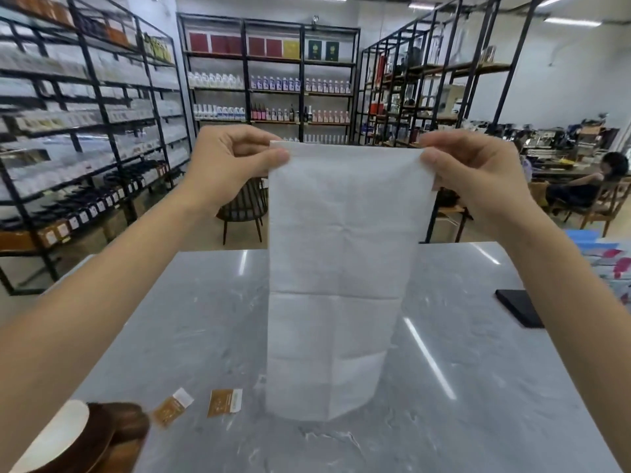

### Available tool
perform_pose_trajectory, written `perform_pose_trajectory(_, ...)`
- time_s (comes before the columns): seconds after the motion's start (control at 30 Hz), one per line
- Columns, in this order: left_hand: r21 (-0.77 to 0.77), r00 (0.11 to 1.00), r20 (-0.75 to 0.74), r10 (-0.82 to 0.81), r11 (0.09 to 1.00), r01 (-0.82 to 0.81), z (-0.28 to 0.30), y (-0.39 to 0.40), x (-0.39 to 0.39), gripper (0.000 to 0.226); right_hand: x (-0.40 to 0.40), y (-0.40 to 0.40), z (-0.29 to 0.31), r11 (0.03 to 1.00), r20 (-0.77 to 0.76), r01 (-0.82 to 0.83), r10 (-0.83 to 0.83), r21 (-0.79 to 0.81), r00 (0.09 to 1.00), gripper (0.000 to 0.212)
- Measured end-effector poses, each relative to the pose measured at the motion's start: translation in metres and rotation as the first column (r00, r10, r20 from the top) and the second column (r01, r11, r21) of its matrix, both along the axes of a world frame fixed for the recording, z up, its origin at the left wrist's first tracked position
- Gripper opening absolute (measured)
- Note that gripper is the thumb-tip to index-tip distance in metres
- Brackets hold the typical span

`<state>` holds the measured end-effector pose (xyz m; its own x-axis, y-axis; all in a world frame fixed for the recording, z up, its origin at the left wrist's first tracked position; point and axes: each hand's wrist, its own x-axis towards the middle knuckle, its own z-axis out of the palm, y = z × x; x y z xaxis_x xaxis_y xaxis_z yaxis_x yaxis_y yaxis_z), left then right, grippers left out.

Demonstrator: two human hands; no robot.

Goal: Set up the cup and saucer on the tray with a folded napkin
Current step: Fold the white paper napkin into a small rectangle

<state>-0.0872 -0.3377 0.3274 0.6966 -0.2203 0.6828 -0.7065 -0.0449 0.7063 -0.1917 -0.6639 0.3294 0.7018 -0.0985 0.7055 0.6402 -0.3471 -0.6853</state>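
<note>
Creased white napkin [341,268] hangs unfolded, top corners pinched by left hand [228,165] and right hand [478,172].

One view, from my head.
It faces forward and slightly down, close over my table [211,322], with shelves [269,80] far ahead.

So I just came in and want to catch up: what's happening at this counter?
A person is holding a white napkin up by its top corners, left hand on one, right hand on the other. It hangs opened out, creases showing, its lower edge near the grey counter. Two small brown packets lie there, and a wooden tray with something white on it sits at the near left. No folding is done yet.
</note>
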Motion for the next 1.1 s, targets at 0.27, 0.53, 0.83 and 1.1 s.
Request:
perform_pose_trajectory(0.27, -0.028, 0.998, -0.048, 0.038, 0.999, -0.039, -0.004, 0.013, 0.021, 0.015, 0.046, 0.001, 0.004, 0.989, -0.008, -0.013, 0.012, -0.146, 1.000, 0.018)
perform_pose_trajectory(0.53, 0.108, 0.995, -0.050, 0.089, 0.991, -0.083, -0.039, 0.027, 0.043, 0.015, 0.081, -0.002, -0.020, 0.880, -0.122, 0.025, -0.094, -0.475, 0.988, 0.019)
perform_pose_trajectory(0.83, 0.082, 0.986, -0.080, -0.146, 0.985, 0.152, -0.045, 0.033, 0.015, 0.012, 0.052, -0.019, -0.015, 0.917, -0.172, -0.235, 0.187, -0.324, 0.967, 0.016)
perform_pose_trajectory(1.1, -0.106, 0.932, -0.224, -0.286, 0.958, 0.268, -0.055, 0.017, 0.009, 0.020, 0.055, -0.023, -0.027, 0.862, -0.194, -0.505, 0.487, -0.053, 0.852, 0.023)
